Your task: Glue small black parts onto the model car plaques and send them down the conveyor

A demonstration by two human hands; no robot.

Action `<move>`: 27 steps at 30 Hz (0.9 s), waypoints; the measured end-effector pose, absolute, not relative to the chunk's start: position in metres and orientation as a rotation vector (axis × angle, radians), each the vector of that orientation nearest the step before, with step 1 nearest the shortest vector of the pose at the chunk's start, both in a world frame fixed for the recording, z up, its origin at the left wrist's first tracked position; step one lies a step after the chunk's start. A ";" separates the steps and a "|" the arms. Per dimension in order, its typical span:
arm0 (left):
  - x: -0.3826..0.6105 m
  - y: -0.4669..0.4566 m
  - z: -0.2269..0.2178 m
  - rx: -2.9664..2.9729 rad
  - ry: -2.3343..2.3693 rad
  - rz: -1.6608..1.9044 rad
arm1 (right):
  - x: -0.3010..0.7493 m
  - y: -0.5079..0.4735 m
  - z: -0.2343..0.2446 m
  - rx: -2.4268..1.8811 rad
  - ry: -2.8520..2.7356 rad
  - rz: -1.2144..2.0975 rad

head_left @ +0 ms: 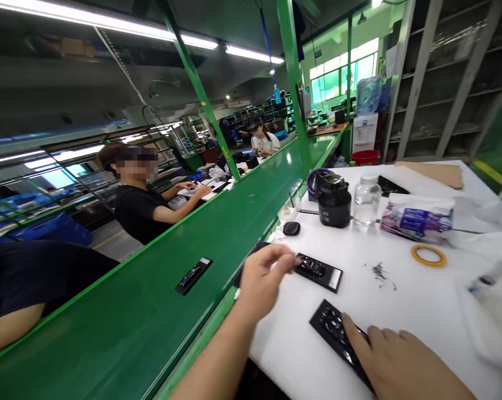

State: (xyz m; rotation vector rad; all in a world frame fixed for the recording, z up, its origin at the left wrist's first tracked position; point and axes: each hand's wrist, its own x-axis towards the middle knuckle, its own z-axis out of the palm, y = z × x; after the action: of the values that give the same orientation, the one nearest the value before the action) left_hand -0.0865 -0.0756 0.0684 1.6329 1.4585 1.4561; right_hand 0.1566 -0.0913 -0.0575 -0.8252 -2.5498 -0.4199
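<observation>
My left hand (262,278) is closed in a pinch on the left end of a flat black panel (321,271) with a white end strip, lying on the white table (401,300). My right hand (394,361) rests with fingers flat and apart on a second black panel (332,326) near the table's front edge. A third black panel (193,275) lies on the green conveyor belt (159,300) to the left.
On the table stand a black lidded jar (334,201), a clear bottle (366,201), a purple-printed packet (417,221), a yellow tape ring (428,255) and a small black oval case (291,228). White bags lie at right. Across the belt, other people sit at work.
</observation>
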 end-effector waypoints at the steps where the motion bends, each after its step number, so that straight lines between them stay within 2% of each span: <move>1: -0.099 -0.094 0.062 1.644 1.566 1.401 | 0.150 -0.094 -0.048 -0.845 -2.610 -0.381; 6: -0.134 -0.176 0.007 1.683 2.014 1.216 | 0.112 -0.098 -0.019 -0.877 -2.724 0.108; 11: -0.116 -0.188 -0.030 1.993 2.073 1.442 | 0.101 -0.087 -0.023 -0.823 -2.641 0.428; 17: -0.092 -0.157 -0.033 2.414 1.962 1.203 | 0.112 -0.089 -0.024 -0.798 -2.618 0.436; 27: -0.096 -0.153 -0.036 2.357 2.080 1.192 | 0.106 -0.087 -0.020 -0.769 -2.615 0.452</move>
State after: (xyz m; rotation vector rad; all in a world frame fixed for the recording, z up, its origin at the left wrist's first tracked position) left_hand -0.0963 -0.1528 -0.0361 2.3567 2.0795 1.1922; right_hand 0.1058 -0.0872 -0.0201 -0.7687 -2.6150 0.4519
